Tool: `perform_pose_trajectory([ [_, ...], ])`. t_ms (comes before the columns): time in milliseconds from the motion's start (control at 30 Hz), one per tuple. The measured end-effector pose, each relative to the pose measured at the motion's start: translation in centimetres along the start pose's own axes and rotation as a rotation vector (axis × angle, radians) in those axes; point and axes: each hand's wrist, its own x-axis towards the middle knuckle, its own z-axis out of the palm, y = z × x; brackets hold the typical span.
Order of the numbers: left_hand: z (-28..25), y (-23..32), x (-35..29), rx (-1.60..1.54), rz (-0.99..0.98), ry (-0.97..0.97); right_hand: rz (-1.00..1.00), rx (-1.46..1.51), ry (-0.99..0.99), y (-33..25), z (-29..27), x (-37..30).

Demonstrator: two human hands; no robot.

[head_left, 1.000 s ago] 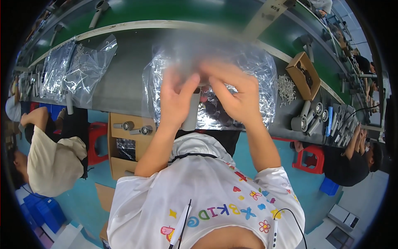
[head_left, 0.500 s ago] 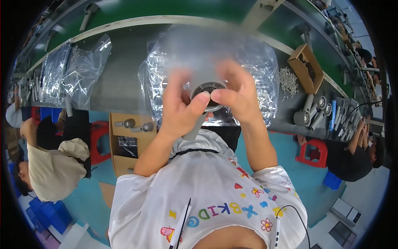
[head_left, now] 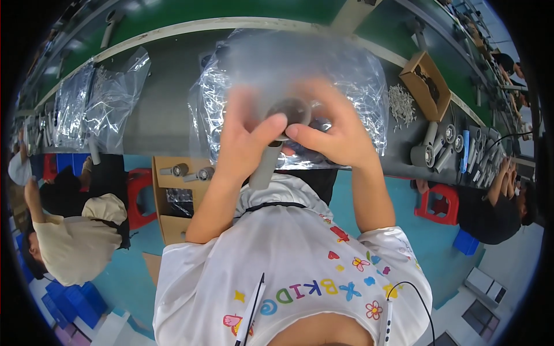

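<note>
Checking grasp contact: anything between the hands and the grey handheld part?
Nothing visible. Left hand and right hand both touch the grey part directly, thumbs at its round head; the clear plastic bag lies behind it.

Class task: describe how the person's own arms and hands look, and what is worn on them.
Both hands, left and right, are bare: no gloves, and no rings or watch can be made out. The forearms are bare too. Short white T-shirt sleeves end near the upper arms; the shirt carries coloured hearts, flowers and letters.
</note>
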Motion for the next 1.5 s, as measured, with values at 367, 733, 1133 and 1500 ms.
perform_pose_trajectory([
  [367,1.3,-0.1,1.1,0.048,-0.172,0.086,-0.588,0.461,0.082,-3.9,0.9,-1.2],
  [733,1.9,0.4,0.8,0.025,-0.144,0.037,-0.404,0.769,-0.076,-7.5,-2.0,-2.2],
  [1133,3.6,-0.4,0.7,-0.001,-0.172,-0.029,-0.538,0.662,0.196,-3.1,0.9,-2.2],
  [1500,3.1,0.1,3.6,0.092,-0.202,-0.101,-0.175,0.474,0.841,1.7,-7.3,-10.2],
])
